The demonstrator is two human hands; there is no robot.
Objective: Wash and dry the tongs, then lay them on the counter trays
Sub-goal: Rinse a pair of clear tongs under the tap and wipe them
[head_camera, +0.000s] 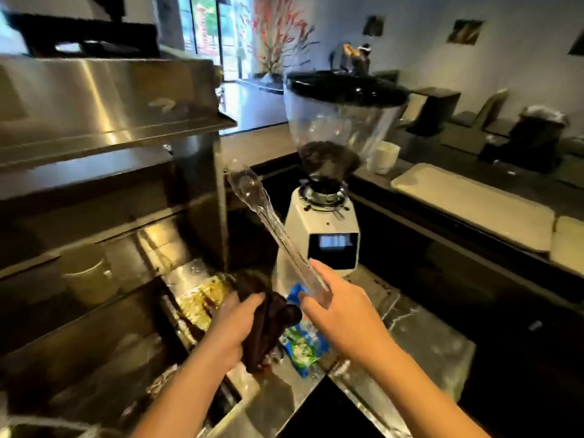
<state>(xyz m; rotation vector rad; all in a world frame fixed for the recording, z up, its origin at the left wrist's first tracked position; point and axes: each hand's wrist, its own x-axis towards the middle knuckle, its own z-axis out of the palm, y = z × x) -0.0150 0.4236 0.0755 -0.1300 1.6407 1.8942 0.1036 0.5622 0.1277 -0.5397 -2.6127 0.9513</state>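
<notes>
Hands sit nearest: the left hand point(232, 324) clenches a dark cloth point(268, 317); the right hand point(341, 314) grips the clear tongs point(271, 229) by their hinge end, tips raised before the coffee grinder point(325, 197). Beyond, 2 trays point(474, 203) lie on the counter.

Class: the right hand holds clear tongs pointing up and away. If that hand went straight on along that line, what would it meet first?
Probably the coffee grinder: the right hand and its tongs point past its left side, though depth is unclear.
</notes>
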